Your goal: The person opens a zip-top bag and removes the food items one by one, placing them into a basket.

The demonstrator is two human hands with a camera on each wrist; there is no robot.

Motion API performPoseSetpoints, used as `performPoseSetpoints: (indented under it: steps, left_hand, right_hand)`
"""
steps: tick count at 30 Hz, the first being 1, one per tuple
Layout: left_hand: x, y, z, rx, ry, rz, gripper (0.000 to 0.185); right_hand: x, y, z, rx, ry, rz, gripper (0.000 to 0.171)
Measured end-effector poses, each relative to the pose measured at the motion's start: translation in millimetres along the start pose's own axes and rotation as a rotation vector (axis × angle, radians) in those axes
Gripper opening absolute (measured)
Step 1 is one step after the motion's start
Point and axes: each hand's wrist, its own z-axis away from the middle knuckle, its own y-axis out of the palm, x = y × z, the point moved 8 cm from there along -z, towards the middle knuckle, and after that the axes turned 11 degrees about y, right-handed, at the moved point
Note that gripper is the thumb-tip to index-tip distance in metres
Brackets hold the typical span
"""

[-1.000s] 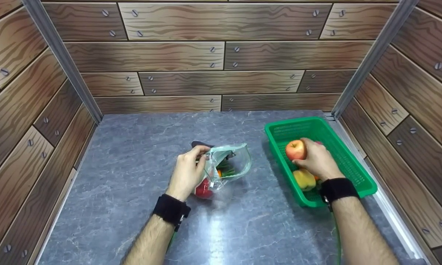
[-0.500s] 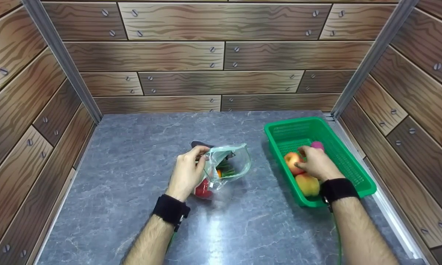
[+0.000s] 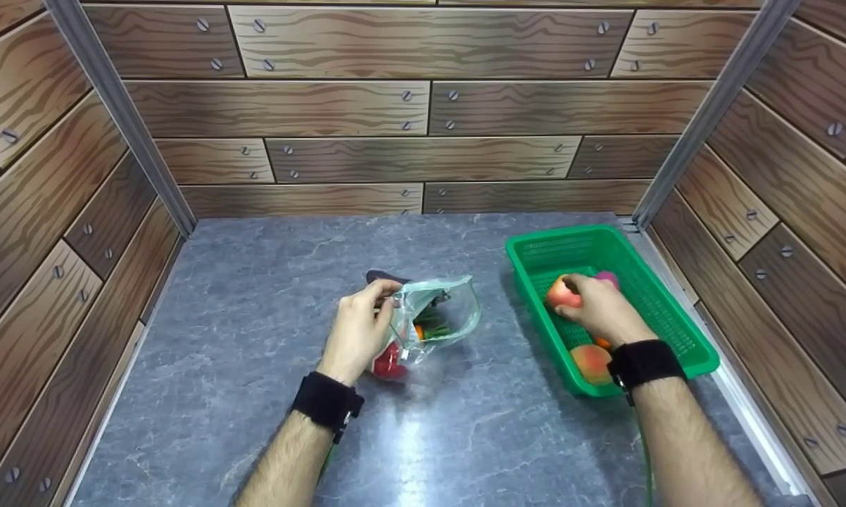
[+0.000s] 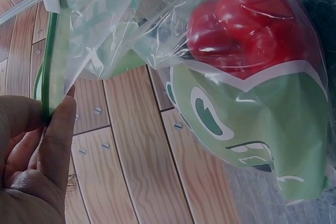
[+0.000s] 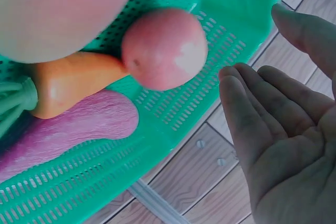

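My left hand pinches the rim of a clear zip bag with a green printed panel. A red bell pepper shows through the plastic; orange and green produce is visible in its mouth. Over the green basket, my right hand hovers with thumb and fingers spread beside a red-yellow apple. The right wrist view shows the apple apart from the fingers, which hold nothing. A peach, a carrot and a long pink-purple vegetable lie near it.
The basket stands at the right of the grey marbled table, close to the right wall. A dark rounded tip pokes out behind the bag. Wood-patterned walls enclose the back and sides.
The apple first dropped from the right hand's fingers towards the near end of the basket, then shifted back away. The peach rolled nearer and turned. The left hand and bag stayed still.
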Motion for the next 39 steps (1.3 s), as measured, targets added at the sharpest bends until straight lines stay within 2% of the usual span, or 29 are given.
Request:
performPoseSetpoints:
  steps: [13, 20, 27, 39]
  left_hand:
    - [-0.4, 1.1, -0.4, 0.009, 0.001, 0.001, 0.026]
    - [0.2, 1.6, -1.1, 0.006, 0.009, 0.006, 0.026]
    - [-0.2, 1.5, -0.8, 0.005, 0.012, -0.003, 0.026]
    - [0.3, 2.6, -0.5, 0.002, 0.013, -0.005, 0.026]
  right_hand:
    - [48, 2, 11, -0.052, -0.078, 0.000, 0.075]
    - [75, 3, 19, -0.133, -0.185, 0.022, 0.072]
    - [92, 7, 25, -0.144, -0.225, -0.020, 0.070]
    - [121, 17, 39, -0.221, -0.374, -0.049, 0.061]
